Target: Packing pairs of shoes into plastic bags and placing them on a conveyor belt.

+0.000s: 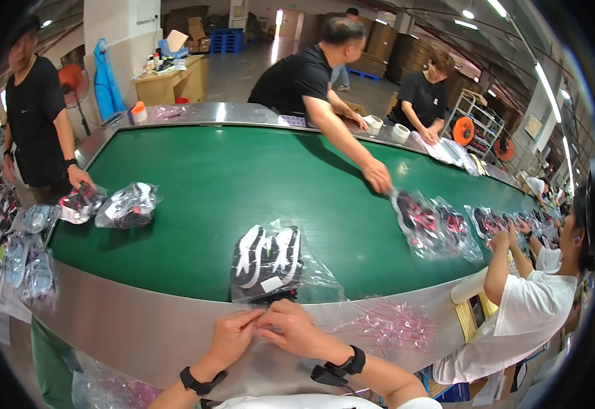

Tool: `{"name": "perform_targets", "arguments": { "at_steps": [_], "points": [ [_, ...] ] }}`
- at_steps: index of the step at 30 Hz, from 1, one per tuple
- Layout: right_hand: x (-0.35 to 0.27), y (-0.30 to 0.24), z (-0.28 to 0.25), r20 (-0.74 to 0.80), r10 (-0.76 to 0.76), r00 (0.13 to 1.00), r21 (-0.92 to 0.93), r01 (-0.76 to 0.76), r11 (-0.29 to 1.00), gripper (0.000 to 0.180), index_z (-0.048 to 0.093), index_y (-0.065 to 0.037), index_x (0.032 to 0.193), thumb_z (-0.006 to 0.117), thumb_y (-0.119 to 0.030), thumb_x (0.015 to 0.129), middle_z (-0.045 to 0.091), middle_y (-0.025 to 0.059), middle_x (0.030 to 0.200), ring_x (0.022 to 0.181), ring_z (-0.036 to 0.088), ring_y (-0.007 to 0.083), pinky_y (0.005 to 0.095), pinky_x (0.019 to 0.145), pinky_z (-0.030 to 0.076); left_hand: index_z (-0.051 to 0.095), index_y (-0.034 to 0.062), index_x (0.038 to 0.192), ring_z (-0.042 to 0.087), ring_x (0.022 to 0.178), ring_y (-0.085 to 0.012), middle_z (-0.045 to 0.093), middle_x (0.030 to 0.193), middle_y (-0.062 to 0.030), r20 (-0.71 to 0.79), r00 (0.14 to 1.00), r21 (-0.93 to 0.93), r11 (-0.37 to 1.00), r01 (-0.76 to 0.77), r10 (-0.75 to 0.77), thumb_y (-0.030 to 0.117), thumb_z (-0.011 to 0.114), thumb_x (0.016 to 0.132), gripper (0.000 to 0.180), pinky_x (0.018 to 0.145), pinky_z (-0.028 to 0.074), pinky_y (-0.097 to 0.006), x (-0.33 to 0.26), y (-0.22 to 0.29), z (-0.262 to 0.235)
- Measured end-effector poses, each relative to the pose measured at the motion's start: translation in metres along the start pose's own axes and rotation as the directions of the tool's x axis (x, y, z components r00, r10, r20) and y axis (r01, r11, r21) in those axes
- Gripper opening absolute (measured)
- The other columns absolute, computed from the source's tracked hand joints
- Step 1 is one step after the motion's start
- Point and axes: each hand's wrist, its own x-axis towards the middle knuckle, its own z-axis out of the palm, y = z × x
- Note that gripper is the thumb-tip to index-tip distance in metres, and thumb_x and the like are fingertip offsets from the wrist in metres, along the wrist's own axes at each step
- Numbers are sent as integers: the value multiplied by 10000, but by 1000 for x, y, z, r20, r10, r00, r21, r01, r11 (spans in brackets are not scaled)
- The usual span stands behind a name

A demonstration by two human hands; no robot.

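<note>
A clear plastic bag (318,270) with a pair of black-and-white sports shoes (285,253) lies at the near edge of the green belt, right in front of me. Just below it, over the steel edge, my left hand (235,335) and my right hand (289,332) meet with their fingertips pinched together. Whatever is between the fingers is too small or too hidden to make out. To the right of my right hand, thin pink twist ties (396,324) are spread in a loose pile on the steel.
More bagged shoes (420,221) lie on the belt (195,204) at the right, one touched by a person reaching across (324,75). At the left, another person (38,116) has a hand on a bagged pair (81,202). A co-worker (515,307) works close by on my right.
</note>
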Motion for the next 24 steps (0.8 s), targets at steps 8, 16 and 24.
{"name": "perform_targets", "arguments": {
  "at_steps": [8, 16, 24],
  "points": [
    [-4, -6, 0, 23, -40, 999, 248, 33, 968, 83, 599, -62, 774, 656, -121, 790, 539, 81, 795, 822, 511, 287, 399, 715, 409, 693, 10, 964, 674, 731, -267, 686, 851, -165, 98, 992, 72, 995, 70, -77, 0, 598, 772, 214, 663, 520, -325, 1, 12, -14],
    [-104, 2, -107, 17, 388, 921, 730, -277, 624, 35, 660, -46, 878, 645, -62, 851, 620, 60, 952, 918, 594, 163, 306, 813, 478, 701, -17, 972, 619, 637, -113, 702, 783, -100, -52, 966, -13, 967, 253, -254, -16, 588, 806, 201, 579, 482, -251, -8, -5, -38],
    [-279, 76, -179, -611, 706, 359, -568, -819, -75, 307, 664, -63, 987, 736, -202, 723, 594, 159, 1116, 1046, 550, 351, 445, 860, 455, 698, -37, 963, 606, 650, -88, 684, 780, -58, -88, 932, -193, 924, 329, -350, -10, 630, 814, 166, 569, 476, -221, -9, -16, -49]
  ]
}}
